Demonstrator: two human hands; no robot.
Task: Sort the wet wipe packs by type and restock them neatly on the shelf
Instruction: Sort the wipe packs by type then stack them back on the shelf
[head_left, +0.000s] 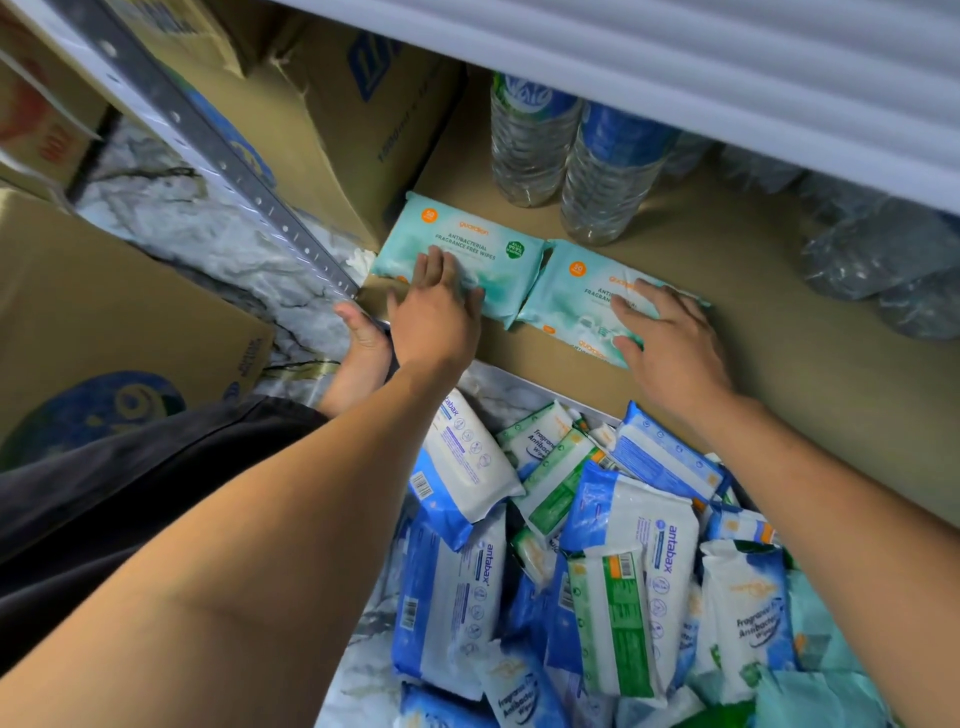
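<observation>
Left hand (436, 306): released, palm down, fingers straight and slightly spread, resting flat on the near half of the left teal pack (467, 241). Nothing is gripped. Right hand (670, 338): likewise released, fingers straight, lying flat on the right teal pack (571, 296), thumb at the pack's near edge.

Both teal packs lie flat and label up, side by side on the brown shelf (753, 364). Their adjoining edges meet; whether they touch or overlap cannot be determined. The left one sits at the shelf's left end, just beside a large cardboard box (337, 130). Its print reads "Antibacterial Fragrance Free Wipes".

Further in on the same shelf, behind the packs, two clear water bottles (566, 156) with blue labels stand upright, close together. To their right are film-wrapped bottles (883, 249), blurred. A white upper shelf board (675, 67) overhangs the top of the view.

Below the shelf's front edge lies an unsorted pile of wipe packs (597, 561): blue-and-white ones marked "antabax", green-and-white ones, and teal ones at lower right. They lie at mixed angles, overlapping.

At left, a perforated metal upright (208, 150) runs diagonally down to the shelf corner. A bare foot (363, 343) rests on the marble-pattern floor (208, 234) just beside the left hand. A second cardboard box (104, 312) stands further left.
</observation>
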